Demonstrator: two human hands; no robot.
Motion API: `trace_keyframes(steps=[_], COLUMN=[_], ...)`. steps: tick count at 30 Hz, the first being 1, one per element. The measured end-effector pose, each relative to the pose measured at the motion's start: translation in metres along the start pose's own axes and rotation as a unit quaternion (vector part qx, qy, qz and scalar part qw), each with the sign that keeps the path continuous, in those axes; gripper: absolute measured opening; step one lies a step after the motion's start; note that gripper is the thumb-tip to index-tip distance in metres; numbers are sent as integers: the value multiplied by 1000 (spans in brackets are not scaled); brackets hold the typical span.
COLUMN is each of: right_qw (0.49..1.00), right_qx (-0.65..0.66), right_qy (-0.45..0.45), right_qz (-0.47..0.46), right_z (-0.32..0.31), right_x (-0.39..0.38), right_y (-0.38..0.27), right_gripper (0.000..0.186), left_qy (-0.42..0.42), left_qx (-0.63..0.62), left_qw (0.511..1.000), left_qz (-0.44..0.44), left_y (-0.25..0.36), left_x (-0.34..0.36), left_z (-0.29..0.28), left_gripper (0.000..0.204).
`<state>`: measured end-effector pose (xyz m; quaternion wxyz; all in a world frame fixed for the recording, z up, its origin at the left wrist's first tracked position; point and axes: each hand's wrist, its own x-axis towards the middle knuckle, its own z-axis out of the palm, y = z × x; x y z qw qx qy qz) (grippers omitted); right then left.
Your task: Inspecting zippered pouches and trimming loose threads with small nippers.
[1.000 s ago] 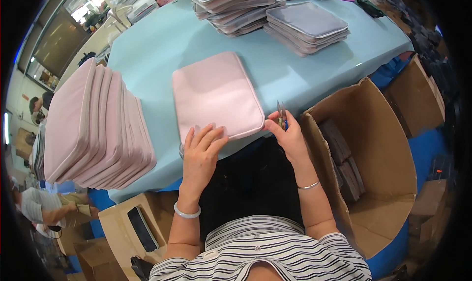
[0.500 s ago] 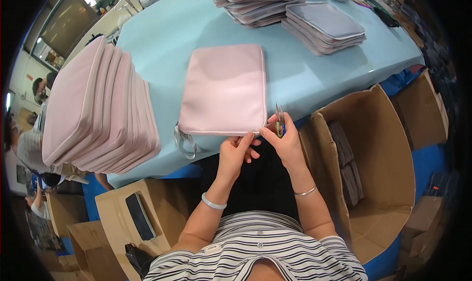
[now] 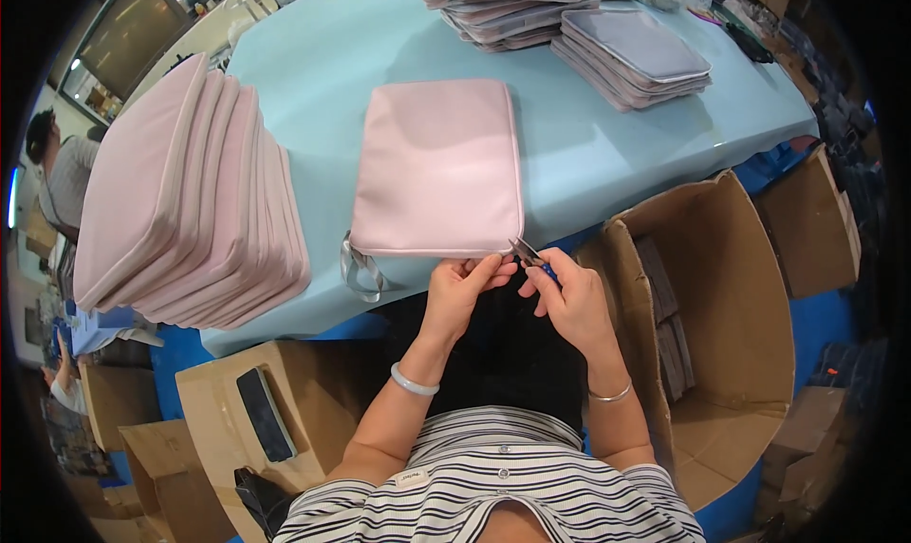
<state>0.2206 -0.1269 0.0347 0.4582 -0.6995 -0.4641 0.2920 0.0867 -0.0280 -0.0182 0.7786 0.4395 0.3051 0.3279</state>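
Note:
A pink zip sleeve (image 3: 438,163) lies flat on the blue-covered table, a grey strap loop (image 3: 362,271) hanging off its near left corner. Fingers of my left hand (image 3: 457,291) are closed in a pinch on the near edge, close to the right corner. My right hand (image 3: 573,301) grips small thread snips (image 3: 534,257) with blue on the handle. Their metal blades point up and left, with the tips at that same corner. Whether a thread lies between the blades is too small to tell.
Pink sleeves (image 3: 180,201) lean in a tall stack at the left. Grey-topped sleeves (image 3: 634,47) are piled at the back right. An open carton (image 3: 726,353) holding several packed pieces stands right of me. A phone (image 3: 265,415) rests on a cardboard box (image 3: 213,401) at lower left.
The snips have swung from upright in my right hand to tilt left, their tips now at the sleeve's corner. My right hand has let go of that corner; my left keeps its pinch.

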Motion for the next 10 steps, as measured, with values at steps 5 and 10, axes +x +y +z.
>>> trace_keyframes(steps=[5, 10], right_qw=[999, 997], right_qx=[-37, -71], right_qy=[-19, -27], right_qz=[18, 26], right_z=[-2, -1], right_x=[-2, 0], right_y=[-6, -6], right_gripper=[15, 15], left_qy=[-2, 1], left_qx=[4, 8], left_qw=[1000, 1000], left_qz=[10, 27], left_y=[-3, -7], left_x=[3, 6], left_z=[1, 0], left_gripper=[20, 18])
